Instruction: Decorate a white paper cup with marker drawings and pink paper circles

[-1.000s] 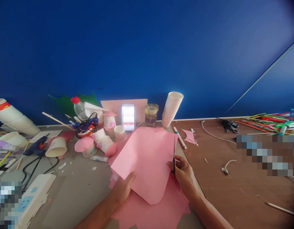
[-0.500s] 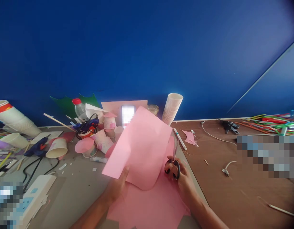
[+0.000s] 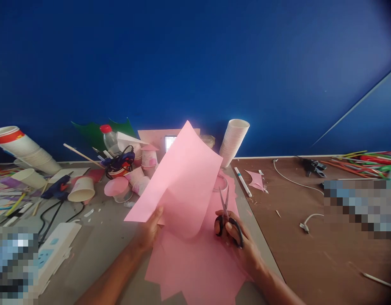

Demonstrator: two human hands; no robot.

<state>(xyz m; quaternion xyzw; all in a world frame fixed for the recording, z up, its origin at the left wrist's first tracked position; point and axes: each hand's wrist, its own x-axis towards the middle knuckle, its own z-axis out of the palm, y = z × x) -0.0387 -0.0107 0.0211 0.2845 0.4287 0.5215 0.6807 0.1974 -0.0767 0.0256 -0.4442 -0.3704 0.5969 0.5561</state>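
Note:
My left hand [image 3: 149, 229] grips the lower edge of a large pink paper sheet [image 3: 179, 180], which rises in a curve and tilts up toward the wall. My right hand [image 3: 238, 241] is shut on black-handled scissors [image 3: 226, 220], their slightly parted steel blades pointing up beside the sheet and not visibly cutting it. Beneath both hands lies a second pink paper piece [image 3: 195, 267] with jagged cut edges. The raised sheet hides most of a phone [image 3: 170, 142] with a blurred screen.
Paper cups, a red-capped plastic bottle [image 3: 110, 140] and a hot glue gun [image 3: 55, 187] crowd the grey table. A white power strip [image 3: 54, 252] lies at front left. On the brown board at right are a marker [image 3: 242, 181], a white cable [image 3: 297, 181] and coloured straws [image 3: 363, 163].
The pink sheet has risen and tilted, now covering most of the phone. The scissors have turned, with their handles showing and blades parted. The whole view has shifted slightly.

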